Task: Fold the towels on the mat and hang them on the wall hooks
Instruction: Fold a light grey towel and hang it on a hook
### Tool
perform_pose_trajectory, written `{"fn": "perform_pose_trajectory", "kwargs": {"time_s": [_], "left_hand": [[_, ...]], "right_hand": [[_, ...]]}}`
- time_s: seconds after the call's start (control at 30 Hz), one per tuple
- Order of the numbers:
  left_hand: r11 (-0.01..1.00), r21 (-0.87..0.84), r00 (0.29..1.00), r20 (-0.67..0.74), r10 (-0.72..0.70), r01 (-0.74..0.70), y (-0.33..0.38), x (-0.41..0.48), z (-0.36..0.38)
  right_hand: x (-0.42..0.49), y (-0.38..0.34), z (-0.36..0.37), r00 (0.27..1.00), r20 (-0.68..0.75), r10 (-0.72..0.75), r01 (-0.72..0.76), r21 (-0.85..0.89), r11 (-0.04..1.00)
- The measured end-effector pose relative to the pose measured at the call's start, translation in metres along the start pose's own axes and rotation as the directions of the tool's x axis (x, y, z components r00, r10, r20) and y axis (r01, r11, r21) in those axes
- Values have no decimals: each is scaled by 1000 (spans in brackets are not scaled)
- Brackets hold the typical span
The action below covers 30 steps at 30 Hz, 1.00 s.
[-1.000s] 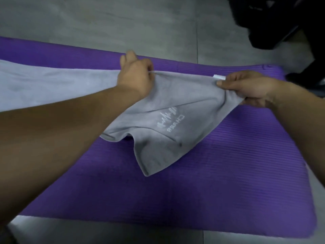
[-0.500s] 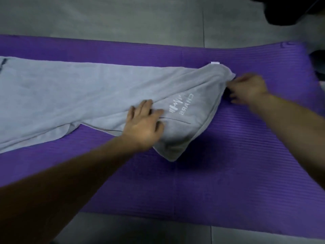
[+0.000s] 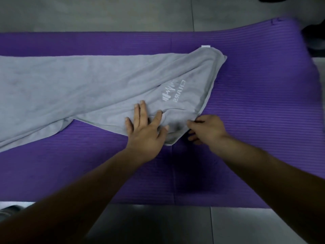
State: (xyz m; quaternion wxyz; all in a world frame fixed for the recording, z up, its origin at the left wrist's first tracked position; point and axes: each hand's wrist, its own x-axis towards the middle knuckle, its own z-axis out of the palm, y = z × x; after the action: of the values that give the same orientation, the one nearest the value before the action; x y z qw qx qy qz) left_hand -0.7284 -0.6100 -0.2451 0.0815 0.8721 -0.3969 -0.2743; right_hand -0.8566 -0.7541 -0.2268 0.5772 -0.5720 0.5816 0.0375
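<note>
A long grey towel [image 3: 84, 85] with a white logo and a small white tag lies stretched along the purple mat [image 3: 255, 120], running off the left edge of view. Its right end is bunched and skewed, with one corner hanging toward me. My left hand [image 3: 146, 129] presses flat on that near corner, fingers spread. My right hand [image 3: 205, 129] is just to the right of it, thumb and fingers pinching the towel's right edge near the corner.
Grey tiled floor [image 3: 105, 13] surrounds the mat on the far and near sides. Dark objects [image 3: 313, 34] sit at the top right, beyond the mat's end. A small dark item [image 3: 8, 210] shows at the bottom left.
My right hand let go of the far right end and came down toward me to the near corner. My left hand stayed pressed on the towel, fingers spread wider.
</note>
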Motion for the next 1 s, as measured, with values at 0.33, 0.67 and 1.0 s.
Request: {"fn": "perform_pose_trajectory", "kwargs": {"time_s": [0.33,0.67,1.0], "left_hand": [[995,91,987,-150,63,-50,11,-13,-20],[988,151,993,-111,33,-16,-10,10,-16],[949,314,999,20,25,-30,-22,17,-8]], "right_hand": [[-15,64,-55,924,-378,-57,118,140,983],[-26,97,-92,897,-368,-245,42,-481,876],[2,68,-34,688,211,-695,500,-831,243]]}}
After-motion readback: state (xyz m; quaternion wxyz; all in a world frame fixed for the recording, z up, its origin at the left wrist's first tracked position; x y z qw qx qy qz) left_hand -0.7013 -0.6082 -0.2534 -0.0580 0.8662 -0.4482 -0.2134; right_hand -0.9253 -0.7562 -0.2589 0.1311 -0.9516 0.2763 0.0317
